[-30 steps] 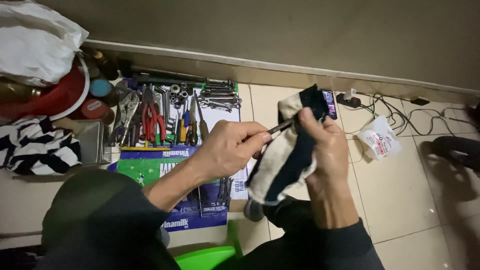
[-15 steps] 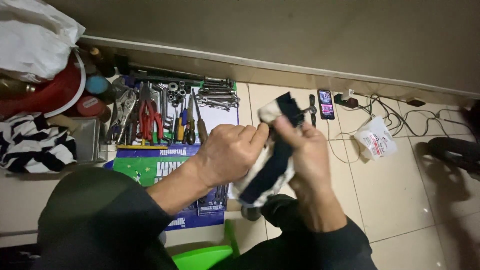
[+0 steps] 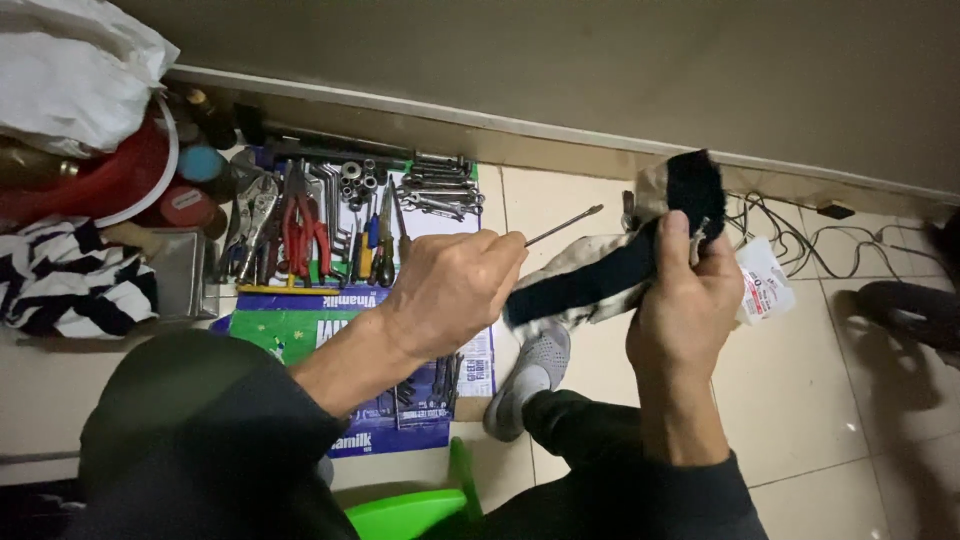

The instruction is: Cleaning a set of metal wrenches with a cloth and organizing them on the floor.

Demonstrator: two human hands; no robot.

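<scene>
Left hand [image 3: 455, 290] is fisted around a thin metal rod [image 3: 563, 224], tip poking out toward the wall. Right hand [image 3: 685, 290] has its fingers wrapped tight on a black-and-white rag [image 3: 610, 270], just right of the rod; whether the two touch is hard to tell. Left of the rod, tools [image 3: 350, 215] lie spread on flattened cardboard [image 3: 300, 335].

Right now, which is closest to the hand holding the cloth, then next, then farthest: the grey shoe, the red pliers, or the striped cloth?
From the right hand:
1. Grey shoe, on the floor just below-left.
2. Red pliers, among the tools, further left.
3. Striped cloth, at the far left edge.
</scene>
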